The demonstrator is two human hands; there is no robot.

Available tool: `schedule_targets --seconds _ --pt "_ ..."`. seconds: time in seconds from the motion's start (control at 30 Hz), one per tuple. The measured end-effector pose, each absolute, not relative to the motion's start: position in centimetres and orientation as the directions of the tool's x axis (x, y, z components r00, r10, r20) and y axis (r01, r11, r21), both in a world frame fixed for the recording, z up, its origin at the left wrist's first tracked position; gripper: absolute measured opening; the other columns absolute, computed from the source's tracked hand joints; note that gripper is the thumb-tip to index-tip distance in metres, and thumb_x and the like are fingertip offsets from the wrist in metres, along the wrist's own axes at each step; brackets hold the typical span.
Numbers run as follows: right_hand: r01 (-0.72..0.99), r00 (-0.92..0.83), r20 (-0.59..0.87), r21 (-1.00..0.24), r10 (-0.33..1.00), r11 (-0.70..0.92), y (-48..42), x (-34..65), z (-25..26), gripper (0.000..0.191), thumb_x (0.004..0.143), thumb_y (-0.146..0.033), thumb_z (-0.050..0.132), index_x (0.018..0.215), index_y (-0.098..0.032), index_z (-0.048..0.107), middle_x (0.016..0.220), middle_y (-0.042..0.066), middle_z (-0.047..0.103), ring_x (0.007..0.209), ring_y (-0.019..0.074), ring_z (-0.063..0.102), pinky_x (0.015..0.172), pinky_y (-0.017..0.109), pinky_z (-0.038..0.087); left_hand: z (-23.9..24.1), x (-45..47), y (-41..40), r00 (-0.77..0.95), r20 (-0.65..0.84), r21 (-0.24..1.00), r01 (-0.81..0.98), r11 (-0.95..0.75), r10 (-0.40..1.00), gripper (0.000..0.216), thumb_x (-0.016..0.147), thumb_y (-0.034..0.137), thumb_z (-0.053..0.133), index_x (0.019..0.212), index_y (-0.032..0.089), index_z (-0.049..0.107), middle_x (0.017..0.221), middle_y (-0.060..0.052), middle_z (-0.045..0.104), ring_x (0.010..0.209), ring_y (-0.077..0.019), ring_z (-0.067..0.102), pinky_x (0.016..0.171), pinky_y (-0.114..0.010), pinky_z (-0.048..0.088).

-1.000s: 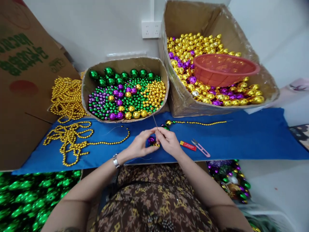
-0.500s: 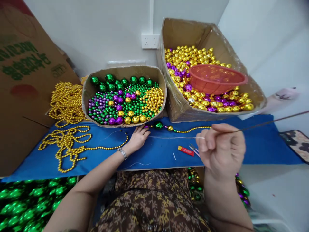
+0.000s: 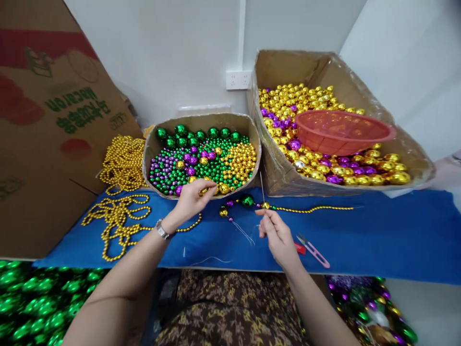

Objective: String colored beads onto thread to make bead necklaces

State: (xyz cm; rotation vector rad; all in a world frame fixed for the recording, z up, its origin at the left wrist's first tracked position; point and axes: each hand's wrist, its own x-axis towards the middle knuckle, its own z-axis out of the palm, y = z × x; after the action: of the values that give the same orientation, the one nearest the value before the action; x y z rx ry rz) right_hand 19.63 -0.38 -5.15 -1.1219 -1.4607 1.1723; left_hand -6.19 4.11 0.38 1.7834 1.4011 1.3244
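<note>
My right hand (image 3: 278, 234) grips a long thin needle (image 3: 262, 187), which points up past the beads at the middle of the blue cloth. My left hand (image 3: 194, 199) is pinched at the front rim of the smaller bead box (image 3: 201, 115); whatever lies between its fingertips is too small to make out. Between and behind the hands lies a bead strand (image 3: 247, 201) of green, purple and gold beads, joined to a gold bead chain (image 3: 313, 210). Loose white thread (image 3: 243, 231) trails from its near end.
Behind on the right stands a larger box (image 3: 277, 175) of gold and purple beads with a red basket (image 3: 345, 139) inside. Gold bead chains (image 3: 122, 230) lie at left beside a tall carton (image 3: 43, 144). Pink thread snips (image 3: 317, 254) and a red lighter (image 3: 299, 248) lie near my right hand.
My right hand has moved left and swung the needle upright. My left hand has lifted off the strand to the box rim. The strand's near end now curls toward me.
</note>
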Motion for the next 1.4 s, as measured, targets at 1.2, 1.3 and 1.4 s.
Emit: schedule_targets --seconds 1.2,1.3,1.4 --pt "0.246 -0.214 0.148 -0.948 0.966 0.200 0.2 19.1 -6.4 0.032 0.099 -0.034 0.040 0.120 -0.019 0.059 0.075 0.000 0.065 0.064 0.0107 0.066 0.065 0.022 0.055 3.5 -10.2 13.5 -0.085 0.395 0.820 0.481 -0.310 0.915 0.048 0.068 0.040 0.079 0.107 0.019 0.059 0.099 -0.005 0.062 0.087 -0.0181 0.060 0.071 -0.028 0.051" --pt "0.295 -0.275 0.199 -0.914 0.941 0.279 -0.8 19.0 -5.9 0.031 0.099 -0.031 0.040 0.119 -0.019 0.061 0.074 0.000 0.068 0.060 0.0105 0.065 0.062 0.021 0.054 3.0 -8.1 9.5 -0.073 0.205 0.978 0.034 -0.203 0.976 0.046 0.074 0.041 0.074 0.113 0.023 0.057 0.102 -0.005 0.062 0.086 -0.0178 0.064 0.068 -0.029 0.056" --pt "0.367 -0.316 0.272 -0.849 0.909 0.381 -1.7 19.0 -5.4 0.029 0.099 -0.029 0.042 0.114 -0.019 0.064 0.077 0.002 0.071 0.061 0.0116 0.066 0.064 0.022 0.054 1.8 -6.3 6.5 0.018 -0.013 0.942 -0.336 0.018 1.000 0.044 0.077 0.044 0.071 0.113 0.023 0.058 0.097 -0.006 0.065 0.082 -0.0196 0.067 0.069 -0.033 0.058"
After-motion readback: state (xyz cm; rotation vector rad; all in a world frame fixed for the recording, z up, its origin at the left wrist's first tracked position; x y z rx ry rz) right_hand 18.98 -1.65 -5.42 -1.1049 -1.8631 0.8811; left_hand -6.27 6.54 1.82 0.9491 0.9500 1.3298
